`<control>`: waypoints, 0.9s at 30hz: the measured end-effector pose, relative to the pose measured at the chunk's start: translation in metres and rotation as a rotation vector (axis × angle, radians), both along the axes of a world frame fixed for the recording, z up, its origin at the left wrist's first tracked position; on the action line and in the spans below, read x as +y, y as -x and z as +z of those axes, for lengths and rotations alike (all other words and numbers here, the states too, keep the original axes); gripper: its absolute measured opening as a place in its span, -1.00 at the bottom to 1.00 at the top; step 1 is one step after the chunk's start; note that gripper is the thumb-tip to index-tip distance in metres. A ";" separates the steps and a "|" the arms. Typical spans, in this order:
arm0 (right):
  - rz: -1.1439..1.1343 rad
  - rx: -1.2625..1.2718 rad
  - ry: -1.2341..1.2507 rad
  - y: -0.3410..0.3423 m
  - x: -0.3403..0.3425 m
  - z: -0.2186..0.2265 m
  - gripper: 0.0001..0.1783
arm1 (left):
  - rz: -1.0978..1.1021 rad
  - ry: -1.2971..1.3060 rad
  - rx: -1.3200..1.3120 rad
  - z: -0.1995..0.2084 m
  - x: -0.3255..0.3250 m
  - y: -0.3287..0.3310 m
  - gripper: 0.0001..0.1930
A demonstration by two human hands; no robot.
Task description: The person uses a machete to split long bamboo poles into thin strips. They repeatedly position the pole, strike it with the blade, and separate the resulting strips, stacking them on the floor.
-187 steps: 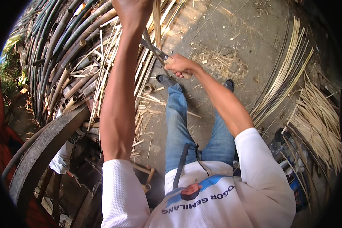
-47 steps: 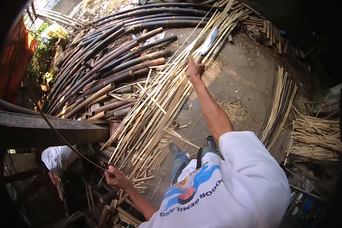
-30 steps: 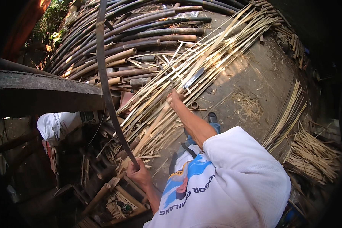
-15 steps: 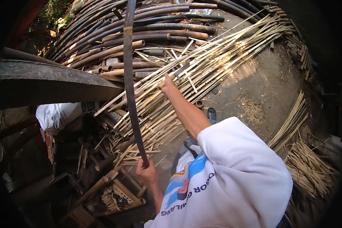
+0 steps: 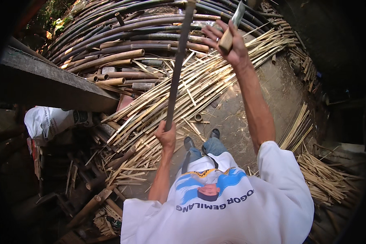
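My left hand (image 5: 165, 136) is wrapped round the lower end of a long dark bamboo strip (image 5: 177, 73), which rises past the top of the view. Up and to the right, my right hand (image 5: 236, 53) holds a large knife by its pale wooden handle (image 5: 226, 40). Its fingers are partly spread, and the handle lies against the palm by the thumb. The knife's metal blade (image 5: 238, 15) points up and away from me. The knife and the strip are apart. Below both hands, a pile of pale split bamboo strips (image 5: 207, 83) slants across the ground.
Bamboo poles (image 5: 126, 46) are stacked at the back. A concrete ledge (image 5: 57, 75) juts in from the left, above a white sack (image 5: 49, 124). Pale shavings (image 5: 323, 175) lie at the right. A bamboo frame (image 5: 91, 207) stands at lower left. My feet (image 5: 201, 140) are on bare ground.
My right hand has risen from over the strip pile up and to the right, bringing the knife clearly into view. My left hand and the dark strip have shifted right and farther away.
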State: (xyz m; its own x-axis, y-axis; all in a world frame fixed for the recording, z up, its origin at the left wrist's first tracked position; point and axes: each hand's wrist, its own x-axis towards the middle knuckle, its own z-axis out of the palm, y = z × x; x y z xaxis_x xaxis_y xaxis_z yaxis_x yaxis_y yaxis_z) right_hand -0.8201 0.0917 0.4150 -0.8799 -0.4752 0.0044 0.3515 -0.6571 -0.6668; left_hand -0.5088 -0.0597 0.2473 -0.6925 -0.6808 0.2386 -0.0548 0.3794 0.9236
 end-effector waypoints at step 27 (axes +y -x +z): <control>-1.258 0.298 -0.414 0.056 0.530 0.215 -0.60 | -0.218 -0.699 -1.010 -0.180 0.116 -0.149 -0.73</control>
